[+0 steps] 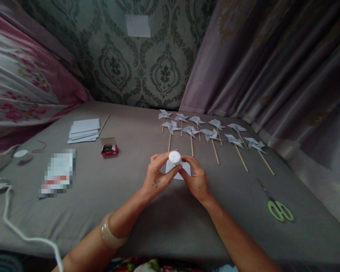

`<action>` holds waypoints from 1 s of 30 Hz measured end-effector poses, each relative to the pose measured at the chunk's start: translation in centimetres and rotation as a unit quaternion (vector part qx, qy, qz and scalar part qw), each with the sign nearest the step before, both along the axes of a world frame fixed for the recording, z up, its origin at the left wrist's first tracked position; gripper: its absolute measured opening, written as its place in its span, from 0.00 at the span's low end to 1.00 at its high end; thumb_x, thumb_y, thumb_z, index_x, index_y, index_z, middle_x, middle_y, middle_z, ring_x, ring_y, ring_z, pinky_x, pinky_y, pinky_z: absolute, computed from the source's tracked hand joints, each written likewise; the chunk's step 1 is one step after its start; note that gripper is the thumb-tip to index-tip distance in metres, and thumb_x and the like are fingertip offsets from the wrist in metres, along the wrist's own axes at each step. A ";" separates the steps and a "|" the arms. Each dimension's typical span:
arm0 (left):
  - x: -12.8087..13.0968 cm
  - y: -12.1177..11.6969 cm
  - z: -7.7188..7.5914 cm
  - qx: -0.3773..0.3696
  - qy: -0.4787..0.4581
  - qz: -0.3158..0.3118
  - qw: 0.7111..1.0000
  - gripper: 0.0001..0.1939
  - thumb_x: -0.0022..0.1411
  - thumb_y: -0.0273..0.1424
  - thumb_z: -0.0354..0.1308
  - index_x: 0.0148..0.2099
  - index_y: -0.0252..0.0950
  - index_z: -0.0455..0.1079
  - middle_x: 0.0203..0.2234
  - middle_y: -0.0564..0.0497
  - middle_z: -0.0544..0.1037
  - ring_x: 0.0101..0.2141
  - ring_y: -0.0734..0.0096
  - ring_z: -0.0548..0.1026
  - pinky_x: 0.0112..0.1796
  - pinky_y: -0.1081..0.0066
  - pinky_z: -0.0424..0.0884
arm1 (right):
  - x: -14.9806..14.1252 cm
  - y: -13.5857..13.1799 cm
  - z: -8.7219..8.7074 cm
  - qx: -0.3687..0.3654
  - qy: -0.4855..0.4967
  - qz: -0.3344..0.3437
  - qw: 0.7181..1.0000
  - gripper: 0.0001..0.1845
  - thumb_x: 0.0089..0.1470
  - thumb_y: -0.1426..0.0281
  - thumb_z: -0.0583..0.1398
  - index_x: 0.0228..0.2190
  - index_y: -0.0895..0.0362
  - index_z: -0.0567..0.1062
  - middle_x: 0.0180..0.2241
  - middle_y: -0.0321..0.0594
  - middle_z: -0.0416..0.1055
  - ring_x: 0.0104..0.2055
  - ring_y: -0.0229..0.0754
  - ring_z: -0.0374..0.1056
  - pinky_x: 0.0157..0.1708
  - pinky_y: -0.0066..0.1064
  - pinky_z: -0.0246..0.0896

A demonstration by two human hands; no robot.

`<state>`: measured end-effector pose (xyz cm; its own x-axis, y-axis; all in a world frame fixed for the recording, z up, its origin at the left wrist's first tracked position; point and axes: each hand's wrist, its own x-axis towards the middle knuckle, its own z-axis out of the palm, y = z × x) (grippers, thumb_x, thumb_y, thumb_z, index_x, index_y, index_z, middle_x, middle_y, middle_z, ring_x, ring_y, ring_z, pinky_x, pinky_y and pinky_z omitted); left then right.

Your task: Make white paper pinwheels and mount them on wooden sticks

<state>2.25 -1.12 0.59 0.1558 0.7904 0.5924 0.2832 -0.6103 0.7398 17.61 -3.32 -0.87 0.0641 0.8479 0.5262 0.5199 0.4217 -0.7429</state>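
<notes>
Between my hands is a small container with a round white cap (175, 157), perhaps a bottle; most of its body is hidden by my fingers. My left hand (159, 172) is closed around it from the left, thumb and fingers near the cap. From the right, my right hand (197, 179) pinches it with the thumb and fingertips just below the cap. Partly covered by both hands, a white piece of paper (184, 173) lies on the grey cloth underneath. Beyond them several white paper pinwheels (211, 135) on wooden sticks lie in rows.
Green-handled scissors (277, 207) lie at the right. On the left are a stack of white paper (84, 130), a wooden stick (104, 123), an open red box (109, 150) of small metal pieces, a blurred-out packet (58, 172) and a white cable (28, 238).
</notes>
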 end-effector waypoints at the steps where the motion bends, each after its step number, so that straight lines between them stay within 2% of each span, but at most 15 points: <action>1: -0.1 -0.2 0.1 -0.006 -0.004 -0.001 1.000 0.17 0.57 0.38 0.62 0.49 0.41 0.72 0.45 0.46 0.79 0.43 0.62 0.75 0.47 0.61 0.63 | -0.1 -0.2 0.1 -0.005 0.001 -0.006 1.000 0.13 0.55 0.61 0.60 0.42 0.52 0.74 0.41 0.43 0.75 0.45 0.46 0.70 0.47 0.39 0.63; 8: -0.3 -1.3 1.1 -0.047 -0.056 -0.028 0.997 0.20 0.59 0.44 0.59 0.49 0.40 0.72 0.43 0.43 0.79 0.45 0.59 0.75 0.50 0.58 0.65 | -1.0 -1.3 0.5 -0.001 -0.012 -0.051 0.999 0.12 0.55 0.60 0.60 0.39 0.51 0.74 0.38 0.41 0.76 0.43 0.46 0.70 0.45 0.39 0.64; 19: -0.3 -1.3 1.0 -0.054 -0.102 -0.058 0.992 0.18 0.61 0.40 0.58 0.50 0.37 0.72 0.47 0.42 0.76 0.47 0.62 0.73 0.49 0.63 0.68 | -1.3 -1.3 0.1 0.019 0.010 -0.087 0.996 0.11 0.52 0.62 0.62 0.37 0.52 0.71 0.35 0.39 0.72 0.38 0.43 0.67 0.41 0.38 0.63; 22: -0.3 -1.1 1.0 -0.108 -0.105 -0.069 0.986 0.21 0.61 0.44 0.56 0.52 0.37 0.71 0.45 0.43 0.76 0.46 0.62 0.73 0.48 0.64 0.69 | -0.8 -1.4 0.5 0.013 0.012 -0.066 0.998 0.12 0.50 0.62 0.64 0.36 0.52 0.73 0.36 0.40 0.71 0.39 0.44 0.67 0.42 0.38 0.64; 24: -0.2 -0.9 0.8 -0.165 -0.122 -0.074 0.976 0.24 0.61 0.46 0.56 0.54 0.38 0.71 0.44 0.45 0.78 0.44 0.62 0.74 0.46 0.64 0.69 | -0.4 -1.3 0.6 -0.008 0.043 -0.044 0.998 0.12 0.48 0.62 0.66 0.35 0.52 0.74 0.37 0.40 0.71 0.42 0.44 0.67 0.44 0.38 0.64; 26: -0.1 -0.5 0.5 -0.211 -0.153 -0.078 0.962 0.25 0.60 0.47 0.56 0.54 0.37 0.70 0.43 0.45 0.78 0.43 0.62 0.75 0.45 0.64 0.70 | 0.0 -1.0 0.5 -0.052 0.114 -0.024 0.992 0.14 0.46 0.62 0.67 0.36 0.52 0.75 0.37 0.39 0.72 0.42 0.44 0.69 0.44 0.38 0.65; 30: 0.1 0.7 -0.5 -0.248 -0.155 -0.089 0.952 0.22 0.59 0.44 0.58 0.51 0.37 0.73 0.42 0.45 0.79 0.41 0.62 0.76 0.44 0.64 0.71 | 1.1 0.1 0.4 -0.135 0.274 -0.015 0.952 0.21 0.44 0.57 0.67 0.38 0.55 0.74 0.34 0.39 0.75 0.35 0.42 0.72 0.38 0.37 0.69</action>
<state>2.35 -0.44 0.11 0.1915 0.9623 0.1929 -0.0720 -0.1822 0.9806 18.72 -3.25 -0.51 0.2931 0.9408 0.1701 0.0318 0.1682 -0.9852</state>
